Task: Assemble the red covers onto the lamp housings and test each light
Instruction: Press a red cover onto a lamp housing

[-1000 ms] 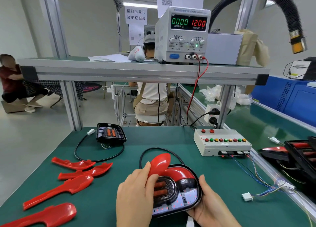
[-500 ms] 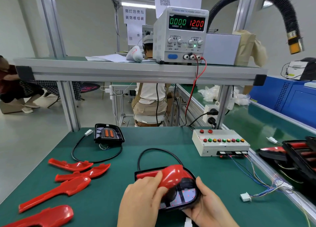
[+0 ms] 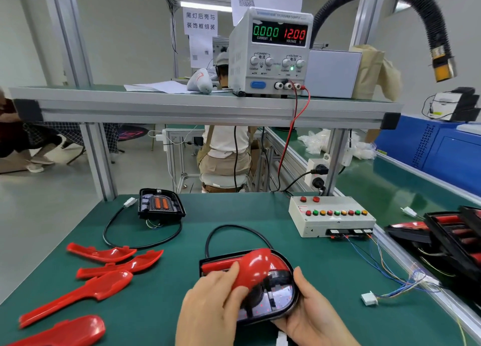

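A green bench top (image 3: 325, 262) is spread across the lower view, and it is spanned by a grey upper shelf (image 3: 182, 106). On the shelf a power supply (image 3: 270, 54) is set, with 0.000 shown in green and 12.00 in red. A pale switch box (image 3: 330, 215) with a row of coloured buttons is placed on the bench at the right rear. At the near edge, a black lamp housing (image 3: 276, 293) is held just above the mat, tilted towards the viewer. It is cupped from below and from the right by the right hand (image 3: 312, 314), whose thumb is laid up along the rim. A red cover (image 3: 257, 267) is laid over the upper left part of the housing and is gripped by the left hand (image 3: 208, 309), with the fingers curled over it and the thumb pressed against its lower edge. Whether it is fully seated cannot be told. Four loose red covers (image 3: 104, 288) are scattered on the mat to the left, well apart from the hands. A second housing (image 3: 160, 206) with its cable is left behind them. A white connector (image 3: 369, 299) is seen lying at the right.
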